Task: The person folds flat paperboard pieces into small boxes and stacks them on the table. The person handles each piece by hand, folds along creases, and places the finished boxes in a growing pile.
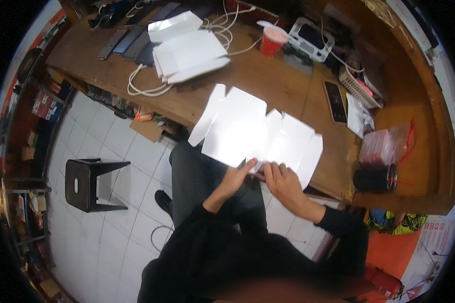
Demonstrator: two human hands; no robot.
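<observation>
An unfolded white cardboard box (pixel 237 123) lies spread over the near edge of the wooden desk, with its flaps standing out at the sides and its near edge above my lap. My left hand (pixel 233 178) pinches that near edge, thumb on top at a small flap. Close beside it, my right hand (pixel 284 186) grips the same edge, its fingers bent over the cardboard near the middle fold. The fingers under the sheet are hidden. Farther back to the left rests a pile of flat white box blanks (pixel 189 53).
On the desk (pixel 283 96) are a red cup (pixel 273 40), white cables (pixel 149 91), a phone (pixel 334 102), a basket (pixel 359 86), a plastic bag of pink things (pixel 379 146) and a dark cylindrical container (pixel 374 179). A dark stool (pixel 81 186) stands on the tiled floor at left.
</observation>
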